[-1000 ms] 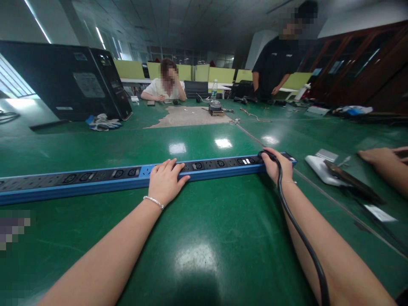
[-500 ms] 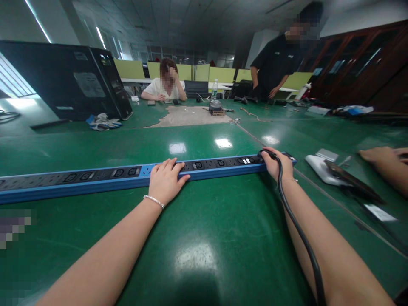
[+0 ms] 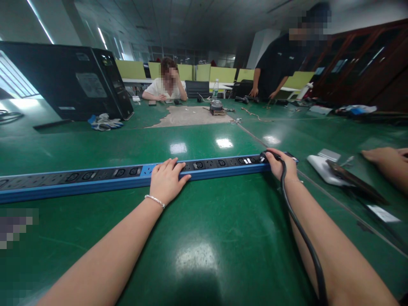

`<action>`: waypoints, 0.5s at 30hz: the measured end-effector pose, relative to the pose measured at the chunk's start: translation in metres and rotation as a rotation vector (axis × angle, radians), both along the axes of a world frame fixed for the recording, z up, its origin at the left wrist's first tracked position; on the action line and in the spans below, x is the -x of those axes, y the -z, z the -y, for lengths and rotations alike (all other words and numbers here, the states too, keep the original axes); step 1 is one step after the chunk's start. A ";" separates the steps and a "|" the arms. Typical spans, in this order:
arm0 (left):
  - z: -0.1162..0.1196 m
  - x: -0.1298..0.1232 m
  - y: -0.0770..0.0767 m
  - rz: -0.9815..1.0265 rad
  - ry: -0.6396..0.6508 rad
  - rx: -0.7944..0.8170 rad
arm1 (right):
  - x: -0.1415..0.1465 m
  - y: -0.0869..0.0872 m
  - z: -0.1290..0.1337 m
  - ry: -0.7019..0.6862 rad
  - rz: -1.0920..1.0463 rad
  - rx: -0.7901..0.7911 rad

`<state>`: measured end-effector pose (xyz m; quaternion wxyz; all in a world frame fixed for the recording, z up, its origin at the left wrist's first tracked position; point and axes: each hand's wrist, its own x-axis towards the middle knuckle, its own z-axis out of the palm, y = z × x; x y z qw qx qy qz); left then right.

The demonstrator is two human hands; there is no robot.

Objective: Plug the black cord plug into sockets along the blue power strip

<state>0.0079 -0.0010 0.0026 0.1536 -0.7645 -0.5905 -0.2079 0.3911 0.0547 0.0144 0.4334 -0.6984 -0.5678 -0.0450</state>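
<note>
- Long blue power distribution strip (image 3: pixel 105 177) lies flat across the green table (image 3: pixel 223 238), socket face up, running from far left to just past centre-right.
- Left hand (image 3: pixel 166 183): open, palm down, fingers spread over the strip's near edge and top near its middle. No grip, just pressing; looks like it pins the strip so it can't slide.
- Right hand (image 3: pixel 281 165): curled over the strip's right end, where the black power cable (image 3: pixel 302 238) meets it. Fingers closed around the cable head; whether the plug is seated, can't tell, the hand hides it.
- Cable drapes back over the right forearm toward the camera, slack, so no pull on the end.
- Just beside the strip's right end: white flat device (image 3: pixel 320 168) with a dark slab (image 3: pixel 350 180) across it. Another person's hand (image 3: pixel 381 156) rests near it at the right edge.
- Far side: black PC tower (image 3: pixel 70 80) on its side, work gloves (image 3: pixel 105 122) next to it, seated person (image 3: pixel 165 85), standing person (image 3: pixel 280 63) leaning over the table. All well apart from the strip.
</note>
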 end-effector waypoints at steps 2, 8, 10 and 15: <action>0.000 0.000 0.000 -0.015 -0.002 -0.010 | 0.000 -0.002 0.000 -0.016 -0.005 0.008; 0.000 0.000 -0.001 -0.003 0.001 0.002 | -0.001 -0.001 0.000 -0.135 0.083 0.023; 0.000 0.000 0.000 -0.005 -0.002 0.004 | -0.001 0.002 0.001 -0.152 0.115 0.027; 0.000 0.001 0.001 0.012 0.006 0.002 | 0.002 0.010 0.007 -0.075 0.121 0.025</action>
